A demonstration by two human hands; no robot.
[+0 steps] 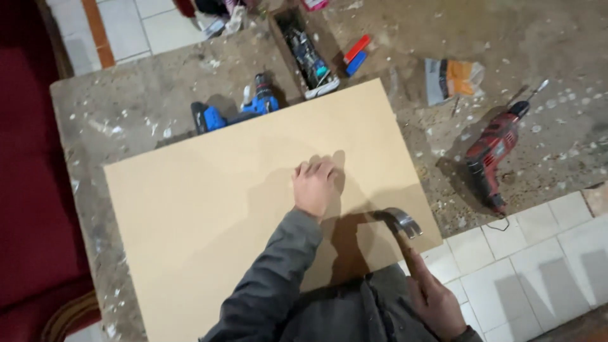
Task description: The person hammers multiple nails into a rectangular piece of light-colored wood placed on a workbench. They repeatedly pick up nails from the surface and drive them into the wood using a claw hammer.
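Hammer | right hand grip wrapped tight on handle | left hand fingers curled, pressing board

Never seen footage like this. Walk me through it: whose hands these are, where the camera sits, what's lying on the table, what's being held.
There is no machine here. A person works with bare hands, and the single camera sits on their head, looking down, so the arms enter from the bottom edge.

The left hand rests on a tan board lying on a dusty worktable. Whether it pinches something small, I cannot tell. The right hand grips a hammer by its handle, head raised over the board's near corner.

Beyond the board lie a blue drill, a narrow box of tools, and a red and a blue marker-like piece. To the right are a small packet and a red drill. Tiled floor shows at the edges.
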